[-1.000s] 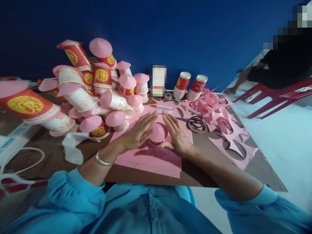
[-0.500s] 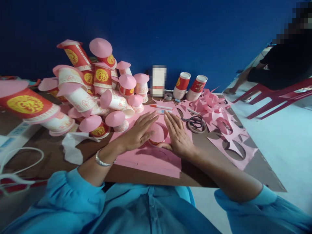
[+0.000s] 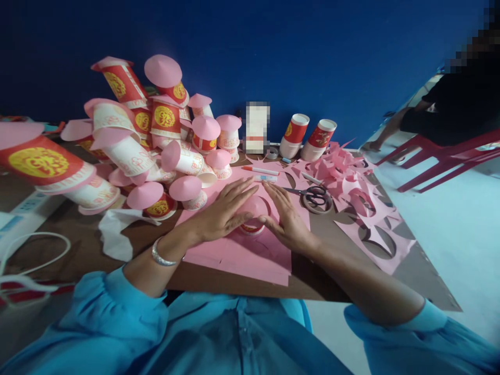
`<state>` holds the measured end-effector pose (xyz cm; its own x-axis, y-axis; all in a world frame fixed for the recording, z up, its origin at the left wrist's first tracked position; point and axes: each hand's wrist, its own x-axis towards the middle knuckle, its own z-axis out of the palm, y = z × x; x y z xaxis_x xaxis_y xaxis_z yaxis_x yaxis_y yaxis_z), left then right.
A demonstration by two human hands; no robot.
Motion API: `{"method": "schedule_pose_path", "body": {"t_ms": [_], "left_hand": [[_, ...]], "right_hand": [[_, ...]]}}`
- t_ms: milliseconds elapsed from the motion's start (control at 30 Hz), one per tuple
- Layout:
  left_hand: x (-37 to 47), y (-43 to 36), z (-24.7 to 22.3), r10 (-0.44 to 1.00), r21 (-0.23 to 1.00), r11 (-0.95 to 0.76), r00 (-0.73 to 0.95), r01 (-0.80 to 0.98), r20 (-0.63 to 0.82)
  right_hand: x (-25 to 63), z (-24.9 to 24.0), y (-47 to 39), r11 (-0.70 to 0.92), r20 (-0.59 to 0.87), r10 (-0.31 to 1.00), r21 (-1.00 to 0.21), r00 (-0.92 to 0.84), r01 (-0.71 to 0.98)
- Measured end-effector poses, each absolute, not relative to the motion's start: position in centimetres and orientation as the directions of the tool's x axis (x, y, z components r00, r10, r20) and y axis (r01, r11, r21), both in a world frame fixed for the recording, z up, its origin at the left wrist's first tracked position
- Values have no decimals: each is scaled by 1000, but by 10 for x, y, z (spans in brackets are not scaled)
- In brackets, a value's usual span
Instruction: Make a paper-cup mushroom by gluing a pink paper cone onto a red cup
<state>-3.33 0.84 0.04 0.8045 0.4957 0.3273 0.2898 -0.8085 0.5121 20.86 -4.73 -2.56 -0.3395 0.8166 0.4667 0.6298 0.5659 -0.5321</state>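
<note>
A paper cup with a pink cone top (image 3: 255, 207) stands on pink paper sheets (image 3: 250, 260) in the middle of the table. My left hand (image 3: 224, 211) is over its left side, fingers stretched out, with the thumb by the cone. On the other side my right hand (image 3: 289, 221) has its fingers extended and its thumb beside the cone. Both hands frame the cup; whether the fingertips press on it cannot be made out. The cup's red and gold rim shows below the cone.
Many cone-topped cups (image 3: 166, 120) are piled at left. Scissors (image 3: 312, 195) lie on a tape roll (image 3: 318, 204) at right, near cut pink scraps (image 3: 351, 182). Pens (image 3: 261, 171), a phone-like object (image 3: 257, 127) and cup stacks (image 3: 295, 136) are behind. A person sits at far right.
My right thumb has moved up from the cup's lower edge to beside the cone. My left hand is nearly where it was. The view has shifted slightly.
</note>
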Motion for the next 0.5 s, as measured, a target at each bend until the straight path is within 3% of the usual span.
{"method": "schedule_pose_path", "body": {"t_ms": [233,500], "left_hand": [[-32,8,2,497,528,-801,806,284,320],[-32,10,3,497,540,-790,818,290,288]], "right_hand": [[207,-27,-45,475,390,879,-675,-273,564],[212,-27,-40,492,414,870,-698,-267,520]]}}
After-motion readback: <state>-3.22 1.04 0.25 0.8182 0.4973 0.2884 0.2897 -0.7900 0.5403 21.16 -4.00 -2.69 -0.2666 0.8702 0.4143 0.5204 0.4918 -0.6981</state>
